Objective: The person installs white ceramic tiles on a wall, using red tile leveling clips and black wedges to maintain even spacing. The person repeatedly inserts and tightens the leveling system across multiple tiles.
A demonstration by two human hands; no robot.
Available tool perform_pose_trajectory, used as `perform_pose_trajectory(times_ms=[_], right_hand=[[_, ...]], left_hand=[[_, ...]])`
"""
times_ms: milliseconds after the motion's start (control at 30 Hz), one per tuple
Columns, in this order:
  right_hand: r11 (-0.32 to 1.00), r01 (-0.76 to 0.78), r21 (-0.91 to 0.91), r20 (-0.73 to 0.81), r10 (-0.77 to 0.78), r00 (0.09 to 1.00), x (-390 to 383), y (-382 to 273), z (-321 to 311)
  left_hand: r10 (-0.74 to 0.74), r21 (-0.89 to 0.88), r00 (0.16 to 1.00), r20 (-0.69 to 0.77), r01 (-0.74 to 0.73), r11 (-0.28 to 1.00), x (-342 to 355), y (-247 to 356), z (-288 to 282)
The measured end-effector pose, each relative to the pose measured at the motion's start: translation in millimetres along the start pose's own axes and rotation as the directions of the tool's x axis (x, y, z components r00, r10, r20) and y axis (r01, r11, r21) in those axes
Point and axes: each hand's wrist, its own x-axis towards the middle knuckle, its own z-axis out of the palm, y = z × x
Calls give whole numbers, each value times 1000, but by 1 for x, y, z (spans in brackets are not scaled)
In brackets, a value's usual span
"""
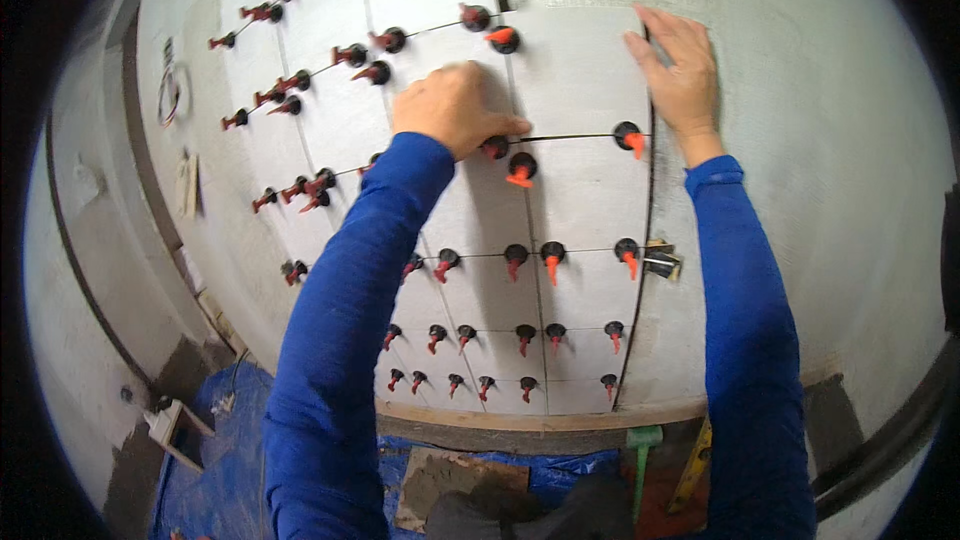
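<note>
Both hands are working at a pale rectangular wall tile, which is standing at the upper right of a tiled wall section, its right edge bordering bare grey wall. The right hand is resting at that right edge near the top corner; its fingers are extending upward and lying close together, with the thumb spreading apart and its tip overlapping the tile's face. The left hand is lying over the adjoining tile, its fingers curling and its thumb pointing right to the lower left corner, just above a dark red-handled levelling clip; whether they are pinching anything cannot be told. An orange-handled levelling clip is sitting at the left joint near the top, and a second orange clip is sitting at the bottom joint near the right edge. A dark gap is showing along that bottom joint, above the lower tile. A recessed box is opening in the wall right of the tiling. A timber batten is running beneath the lowest row. Below, a blue tarpaulin is covering part of the floor, a mortar-stained board is lying near the batten, and a yellow spirit level is leaning at lower right beside a green-headed tool.
</note>
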Motion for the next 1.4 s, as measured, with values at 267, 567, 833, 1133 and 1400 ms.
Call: perform_pose_trajectory(times_ms=[267,567,833,1133,1400], right_hand=[[992,-108,-59,120,115,986,4,-6,2],[997,-52,-59,125,59,990,5,-4,2],[995,-88,-51,170,96,981,32,-25,-13],[974,213,-74,349,-174,921,72,-100,8],[988,152,-35,431,-122,894,70,-109,22]], left_hand=[[-54,-138,896,-440,-8,990,-59,45,-10],[-167,-716,984,-68,68,695,-269,107,14],[-399,-510,573,716,819,262,-522,59,91],[-505,-244,144,851,960,-137,-669,57,108],[-535,-210,178,826,978,2,-698,61,108]])
